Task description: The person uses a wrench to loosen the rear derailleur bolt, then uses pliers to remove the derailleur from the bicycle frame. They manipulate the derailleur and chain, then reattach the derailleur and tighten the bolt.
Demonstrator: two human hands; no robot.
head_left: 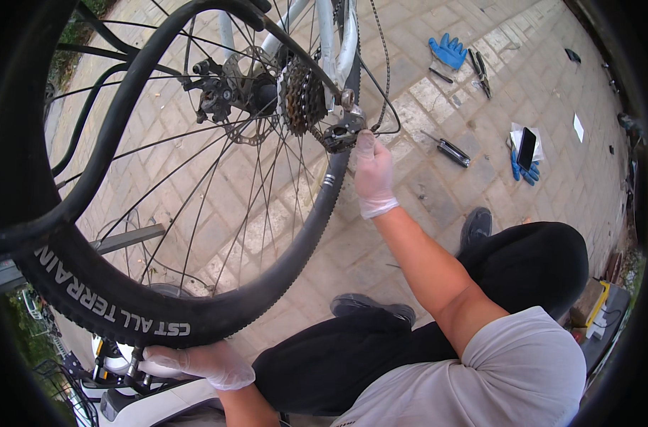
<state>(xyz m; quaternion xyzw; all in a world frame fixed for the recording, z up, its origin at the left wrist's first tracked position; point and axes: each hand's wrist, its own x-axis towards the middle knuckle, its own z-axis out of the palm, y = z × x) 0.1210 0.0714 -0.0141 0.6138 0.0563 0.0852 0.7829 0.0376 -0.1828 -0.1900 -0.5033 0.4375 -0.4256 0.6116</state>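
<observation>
A bicycle's rear wheel fills the left, its black knobby tyre (124,313) curving toward me. My right hand (373,174), in a thin clear glove, is closed at the rear derailleur (344,133), its thumb pressed up against the lower part. Just left of that sit the cassette (302,96) and the chain (388,71), which hangs in a loose curve. My left hand (199,364), gloved the same way, grips the tyre's near edge from below; some of its fingers are hidden. Further left are the brake disc and the brake caliper (216,92).
On the paving (438,192) to the right lie a folding multi-tool (453,152), pliers (480,73), a blue glove (448,51), and a phone (527,148) on white paper over another blue glove (530,172). A black curved tube (117,121) crosses in front of the wheel. My knees are close below.
</observation>
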